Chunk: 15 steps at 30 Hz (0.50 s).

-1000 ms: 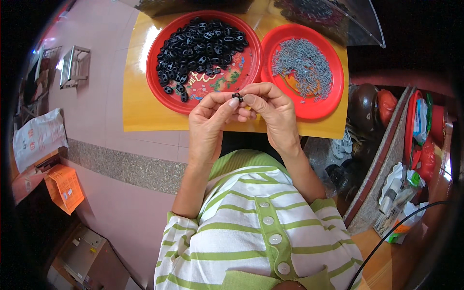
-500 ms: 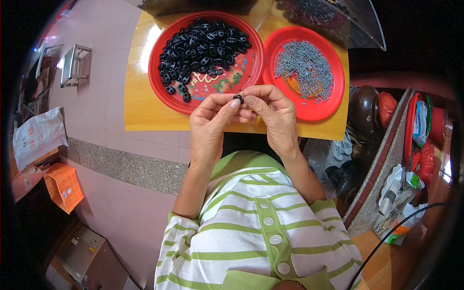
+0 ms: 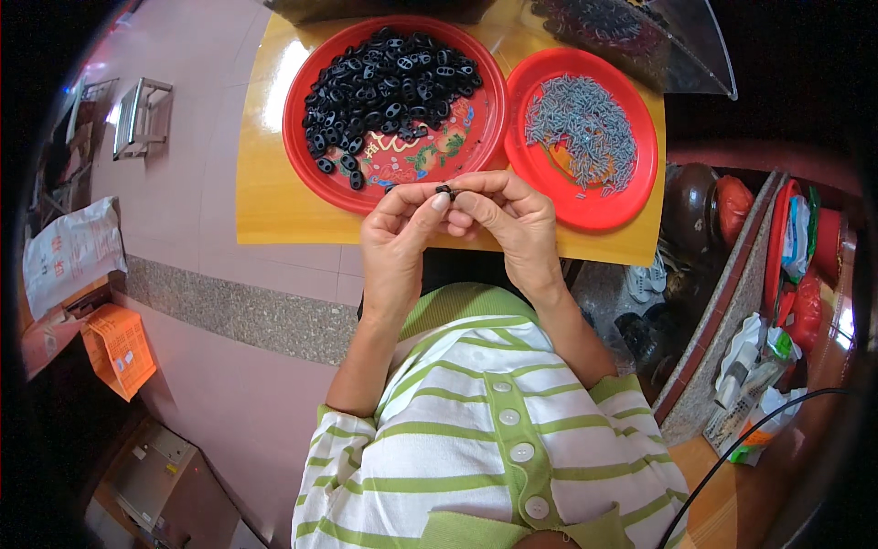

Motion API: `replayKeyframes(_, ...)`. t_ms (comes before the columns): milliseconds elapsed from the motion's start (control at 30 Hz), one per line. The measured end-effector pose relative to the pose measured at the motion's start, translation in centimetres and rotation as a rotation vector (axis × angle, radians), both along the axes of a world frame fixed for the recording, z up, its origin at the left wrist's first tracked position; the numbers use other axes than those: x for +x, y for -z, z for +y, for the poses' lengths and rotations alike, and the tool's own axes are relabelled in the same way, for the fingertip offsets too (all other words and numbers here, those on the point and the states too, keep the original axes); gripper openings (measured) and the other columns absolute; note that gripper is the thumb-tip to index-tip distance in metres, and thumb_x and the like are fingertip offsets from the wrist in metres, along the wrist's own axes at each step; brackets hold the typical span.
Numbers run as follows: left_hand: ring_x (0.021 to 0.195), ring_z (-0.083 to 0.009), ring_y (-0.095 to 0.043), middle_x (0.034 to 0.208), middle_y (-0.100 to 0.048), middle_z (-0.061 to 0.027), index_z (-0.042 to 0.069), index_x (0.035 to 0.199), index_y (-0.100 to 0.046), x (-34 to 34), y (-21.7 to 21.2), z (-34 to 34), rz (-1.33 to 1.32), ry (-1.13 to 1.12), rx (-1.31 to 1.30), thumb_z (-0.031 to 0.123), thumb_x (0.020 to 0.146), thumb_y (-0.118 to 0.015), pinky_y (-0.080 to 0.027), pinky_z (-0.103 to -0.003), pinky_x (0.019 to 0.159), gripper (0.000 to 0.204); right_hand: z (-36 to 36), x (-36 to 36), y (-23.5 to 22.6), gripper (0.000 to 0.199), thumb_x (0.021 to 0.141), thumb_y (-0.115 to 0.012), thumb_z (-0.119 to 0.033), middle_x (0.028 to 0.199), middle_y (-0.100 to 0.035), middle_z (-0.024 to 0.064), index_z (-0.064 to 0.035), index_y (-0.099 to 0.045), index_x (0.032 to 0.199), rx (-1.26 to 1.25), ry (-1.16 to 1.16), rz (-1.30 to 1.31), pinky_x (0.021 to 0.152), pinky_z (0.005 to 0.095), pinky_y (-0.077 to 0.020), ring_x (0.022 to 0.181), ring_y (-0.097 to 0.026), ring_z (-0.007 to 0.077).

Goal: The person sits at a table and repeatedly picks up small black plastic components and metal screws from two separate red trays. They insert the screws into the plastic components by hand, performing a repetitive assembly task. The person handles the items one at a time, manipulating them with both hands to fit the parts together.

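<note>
My left hand (image 3: 401,233) pinches a small black plastic piece (image 3: 444,190) between thumb and index finger, just over the near rim of the large red tray (image 3: 294,174). My right hand (image 3: 519,229) meets it from the other side, thumb and index finger pressed together against the piece. Whatever the right fingertips hold is too small and covered to make out. Many similar black two-holed pieces (image 3: 384,87) are heaped in the large tray. A second, smaller red tray (image 3: 647,174) carries a pile of small grey screw-like parts (image 3: 585,128).
Both trays stand on a yellow wooden table (image 3: 261,220), with a clear plastic container (image 3: 681,55) at its far right. A metal stool (image 3: 137,119) stands on the floor at left. Pots, bags and slippers (image 3: 645,282) crowd the right side.
Both hands stay together and have shifted only slightly. The black piece has turned a little between the fingertips. The trays sit slightly farther right in the view.
</note>
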<state>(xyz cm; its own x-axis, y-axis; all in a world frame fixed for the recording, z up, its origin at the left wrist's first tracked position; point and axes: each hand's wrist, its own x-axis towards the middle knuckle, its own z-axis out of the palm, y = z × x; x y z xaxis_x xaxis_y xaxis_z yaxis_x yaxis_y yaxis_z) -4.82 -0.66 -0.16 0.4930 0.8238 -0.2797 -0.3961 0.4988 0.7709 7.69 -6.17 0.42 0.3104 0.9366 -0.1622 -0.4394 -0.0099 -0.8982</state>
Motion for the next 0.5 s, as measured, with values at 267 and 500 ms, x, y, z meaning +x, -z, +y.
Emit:
replayKeyframes(267,0.071,-0.0132,-0.064,0.082,-0.066,-0.0110,-0.005,0.097,-0.060,-0.7,-0.4,0.1,0.031,-0.007,0.032,0.004,0.087,-0.058,-0.052,-0.024,0.068,0.013,0.2,0.1,-0.5,0.014,0.088,-0.059,-0.006,0.083,-0.063,0.0033,-0.0001,-0.059,0.101,0.014,-0.042,-0.098,0.066,0.0187,-0.0488,0.074,-0.059,0.0061)
replayKeyframes(500,0.070,-0.0139,-0.064,0.080,-0.066,-0.0115,-0.005,0.095,-0.060,-1.8,0.3,-0.9,0.062,-0.053,0.030,0.002,0.087,-0.058,-0.052,-0.024,0.065,0.012,-0.1,-1.0,-0.4,0.010,0.088,-0.059,-0.006,0.081,-0.063,0.0027,0.0001,-0.062,0.095,-0.026,-0.076,-0.182,0.058,0.0188,-0.0481,0.071,-0.059,0.0050)
